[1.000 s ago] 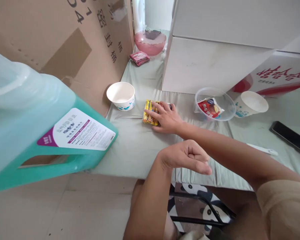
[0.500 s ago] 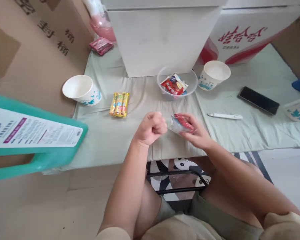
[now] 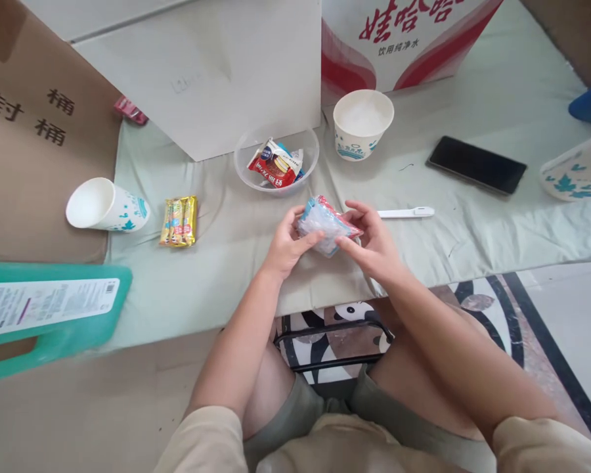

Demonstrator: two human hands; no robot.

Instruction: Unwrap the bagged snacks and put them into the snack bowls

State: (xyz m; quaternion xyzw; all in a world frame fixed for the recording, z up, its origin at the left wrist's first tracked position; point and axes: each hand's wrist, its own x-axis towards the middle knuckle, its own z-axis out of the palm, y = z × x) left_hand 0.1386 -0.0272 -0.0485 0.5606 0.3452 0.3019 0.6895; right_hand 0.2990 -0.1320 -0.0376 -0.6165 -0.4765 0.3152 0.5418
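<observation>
Near the bowl (image 3: 309, 146), your left hand (image 3: 284, 248) and right hand (image 3: 377, 247) pinch one packet (image 3: 328, 227);
squeeze lightly, evenly from both sides

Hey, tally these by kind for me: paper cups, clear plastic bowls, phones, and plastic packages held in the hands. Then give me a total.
Paper cups: 3
Clear plastic bowl: 1
Phone: 1
Plastic package, between the left hand and right hand: 1
Total: 6

Cups (image 3: 358, 146), packets (image 3: 178, 221), phone (image 3: 477, 165) on cloth (image 3: 217, 282)
</observation>
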